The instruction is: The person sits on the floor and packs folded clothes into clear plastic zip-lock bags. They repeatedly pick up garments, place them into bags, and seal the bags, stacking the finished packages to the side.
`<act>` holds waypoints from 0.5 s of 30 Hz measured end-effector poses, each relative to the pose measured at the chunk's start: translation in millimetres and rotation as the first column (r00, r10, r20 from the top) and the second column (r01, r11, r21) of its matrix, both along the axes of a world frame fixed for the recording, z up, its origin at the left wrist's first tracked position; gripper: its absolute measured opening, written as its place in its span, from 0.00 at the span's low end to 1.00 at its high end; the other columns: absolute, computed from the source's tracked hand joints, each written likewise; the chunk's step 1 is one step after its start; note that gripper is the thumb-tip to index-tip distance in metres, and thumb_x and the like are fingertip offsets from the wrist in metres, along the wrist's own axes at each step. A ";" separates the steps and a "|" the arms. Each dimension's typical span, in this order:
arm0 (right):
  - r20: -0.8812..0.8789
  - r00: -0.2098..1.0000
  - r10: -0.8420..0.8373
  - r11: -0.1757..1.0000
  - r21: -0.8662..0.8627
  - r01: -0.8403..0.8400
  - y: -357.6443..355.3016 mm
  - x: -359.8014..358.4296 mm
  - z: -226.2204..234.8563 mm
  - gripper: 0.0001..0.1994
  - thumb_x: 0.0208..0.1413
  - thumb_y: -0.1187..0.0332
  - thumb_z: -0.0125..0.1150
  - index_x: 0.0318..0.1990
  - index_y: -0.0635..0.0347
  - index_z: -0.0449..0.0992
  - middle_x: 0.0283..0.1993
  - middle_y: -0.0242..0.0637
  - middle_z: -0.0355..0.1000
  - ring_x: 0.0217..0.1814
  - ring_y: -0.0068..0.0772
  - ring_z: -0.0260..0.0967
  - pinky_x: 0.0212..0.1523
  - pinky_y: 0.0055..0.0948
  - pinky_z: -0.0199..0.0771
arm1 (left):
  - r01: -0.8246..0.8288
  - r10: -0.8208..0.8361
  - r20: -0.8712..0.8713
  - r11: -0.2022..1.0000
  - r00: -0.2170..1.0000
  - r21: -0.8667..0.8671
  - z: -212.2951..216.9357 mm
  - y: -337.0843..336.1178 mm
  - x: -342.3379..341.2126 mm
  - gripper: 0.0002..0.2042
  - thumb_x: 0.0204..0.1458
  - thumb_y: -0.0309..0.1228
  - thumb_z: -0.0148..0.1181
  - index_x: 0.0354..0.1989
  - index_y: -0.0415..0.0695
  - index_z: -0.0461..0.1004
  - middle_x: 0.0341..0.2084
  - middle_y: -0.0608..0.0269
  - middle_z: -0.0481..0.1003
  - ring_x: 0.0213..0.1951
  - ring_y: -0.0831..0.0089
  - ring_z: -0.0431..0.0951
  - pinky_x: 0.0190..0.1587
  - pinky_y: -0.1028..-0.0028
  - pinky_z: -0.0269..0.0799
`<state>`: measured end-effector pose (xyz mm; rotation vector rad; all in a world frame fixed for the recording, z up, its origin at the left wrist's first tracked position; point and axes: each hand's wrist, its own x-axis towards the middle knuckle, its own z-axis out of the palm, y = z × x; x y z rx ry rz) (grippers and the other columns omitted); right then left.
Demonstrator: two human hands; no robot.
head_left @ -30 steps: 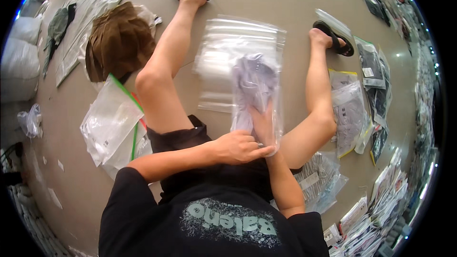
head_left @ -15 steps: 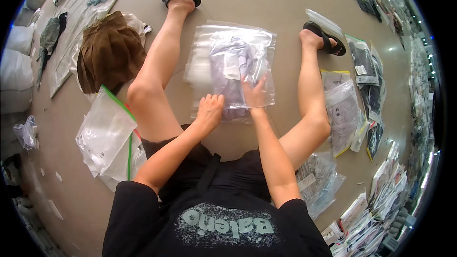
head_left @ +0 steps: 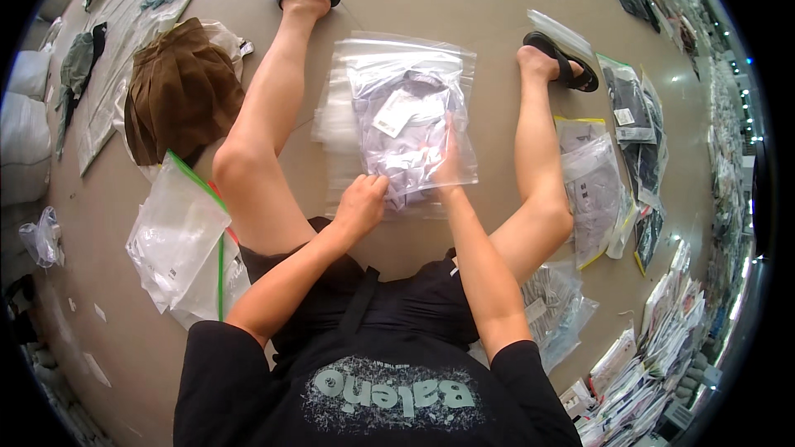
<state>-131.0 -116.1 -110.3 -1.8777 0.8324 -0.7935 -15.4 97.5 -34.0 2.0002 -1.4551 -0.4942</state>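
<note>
A folded pale lilac garment (head_left: 406,149) with a white tag (head_left: 395,114) lies inside a clear plastic bag (head_left: 464,74) between my legs. My left hand (head_left: 362,201) is closed in a pinch on the bag's near edge, at its lower left corner. Inside the bag, my right hand (head_left: 448,160) reaches up along the garment's right side with its fingers stretched out. Shine on the plastic partly covers those fingers. Under the filled bag is a stack of clear bags (head_left: 335,120), showing at its left.
Left of my leg lie a brown pleated skirt (head_left: 178,91) and empty green-edged zip bags (head_left: 178,244). Bagged garments (head_left: 592,190) lie beyond my right leg, with a dark bagged one (head_left: 625,108) beside them. Several packed garments (head_left: 654,339) line the lower right.
The garment's upper part has spread out flatter, and its tag now lies tilted. My right hand has turned edge-on at the garment's right side. The left hand stays at the bag's near edge.
</note>
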 end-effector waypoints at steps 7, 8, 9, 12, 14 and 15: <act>-0.358 0.894 -0.270 0.930 -0.339 0.145 -0.3 9.1 50.5 0.37 0.64 0.53 0.64 0.79 0.53 0.63 0.81 0.51 0.55 0.85 0.54 0.48 0.79 0.61 0.53 | -0.053 0.052 -0.022 0.998 0.998 -0.046 -0.9 -9.2 4.6 0.06 0.52 0.18 0.58 0.37 0.38 0.69 0.34 0.48 0.74 0.41 0.44 0.75 0.46 0.52 0.72; -0.559 0.733 -0.386 0.807 -0.591 -0.026 11.5 2.4 51.7 0.38 0.62 0.50 0.65 0.78 0.52 0.65 0.82 0.54 0.54 0.86 0.58 0.45 0.80 0.66 0.49 | -0.063 0.062 -0.030 0.998 0.998 -0.032 -1.5 -10.7 4.6 0.06 0.52 0.18 0.58 0.36 0.38 0.69 0.34 0.48 0.74 0.41 0.44 0.75 0.46 0.52 0.72; -0.539 0.769 -0.344 0.812 -0.582 -0.044 29.1 -5.1 58.5 0.40 0.60 0.47 0.66 0.79 0.44 0.64 0.82 0.54 0.54 0.86 0.63 0.44 0.81 0.71 0.39 | -0.073 0.073 -0.045 0.997 0.996 -0.009 -1.4 -9.7 -1.0 0.05 0.52 0.18 0.57 0.36 0.38 0.69 0.34 0.48 0.74 0.41 0.44 0.75 0.46 0.52 0.72; -0.654 0.756 -0.021 0.789 -0.476 -0.390 61.4 -7.7 50.0 0.38 0.62 0.45 0.64 0.79 0.41 0.65 0.83 0.50 0.54 0.87 0.64 0.41 0.83 0.70 0.34 | -0.007 -0.008 -0.109 0.991 0.994 -0.132 2.3 -19.3 -2.4 0.05 0.53 0.18 0.56 0.37 0.39 0.72 0.35 0.48 0.75 0.40 0.45 0.76 0.47 0.51 0.74; -0.669 0.743 -0.006 0.826 -0.422 -0.374 60.6 6.0 33.2 0.37 0.65 0.44 0.60 0.79 0.43 0.65 0.84 0.48 0.53 0.87 0.63 0.40 0.83 0.70 0.31 | 0.036 -0.040 -0.093 0.998 0.995 -0.044 -13.6 -12.9 -2.9 0.04 0.53 0.18 0.56 0.36 0.38 0.70 0.34 0.47 0.74 0.41 0.44 0.75 0.45 0.50 0.72; -0.678 0.735 0.000 0.843 -0.396 -0.365 54.9 13.1 26.6 0.36 0.66 0.43 0.58 0.78 0.45 0.65 0.84 0.47 0.53 0.88 0.63 0.40 0.83 0.70 0.30 | 0.058 -0.057 -0.088 0.998 0.995 -0.002 -15.6 -11.1 -2.4 0.04 0.53 0.18 0.55 0.35 0.38 0.69 0.33 0.47 0.74 0.41 0.43 0.75 0.45 0.50 0.71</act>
